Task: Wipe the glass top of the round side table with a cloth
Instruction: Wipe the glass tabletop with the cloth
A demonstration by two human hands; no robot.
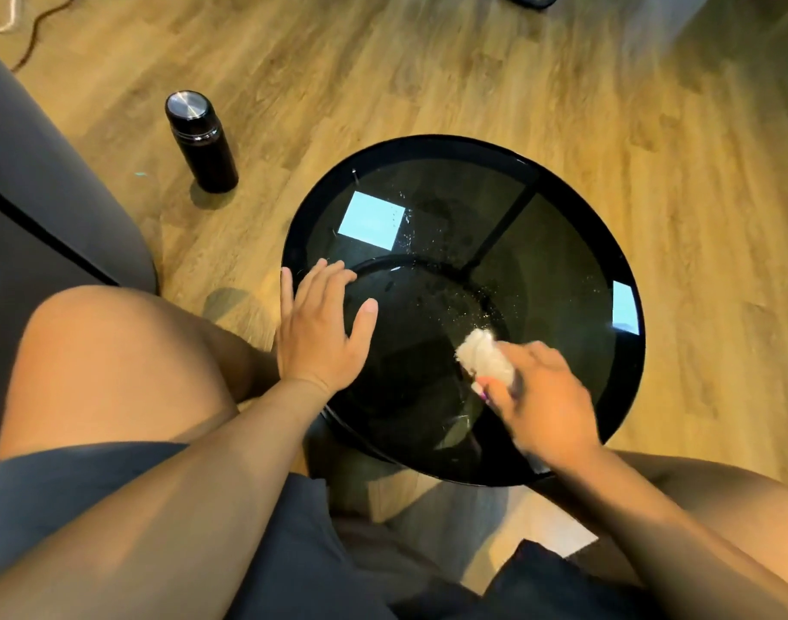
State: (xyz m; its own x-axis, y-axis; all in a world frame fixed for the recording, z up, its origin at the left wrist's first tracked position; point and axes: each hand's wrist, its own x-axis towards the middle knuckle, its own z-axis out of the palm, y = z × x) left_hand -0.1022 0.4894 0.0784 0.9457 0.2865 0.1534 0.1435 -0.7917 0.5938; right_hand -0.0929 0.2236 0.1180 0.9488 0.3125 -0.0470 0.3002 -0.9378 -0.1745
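Observation:
The round side table has a dark tinted glass top in a black rim and stands on the wooden floor before my knees. Small droplets or specks dot the glass near its middle. My right hand grips a bunched white cloth and presses it onto the glass at the near right. Flat on the table's left edge rests my left hand, its fingers straight and spread, holding nothing.
A black flask with a steel lid stands upright on the floor left of the table. A grey sofa fills the left side. My bare knees flank the table's near edge. A cable lies on the floor at top left.

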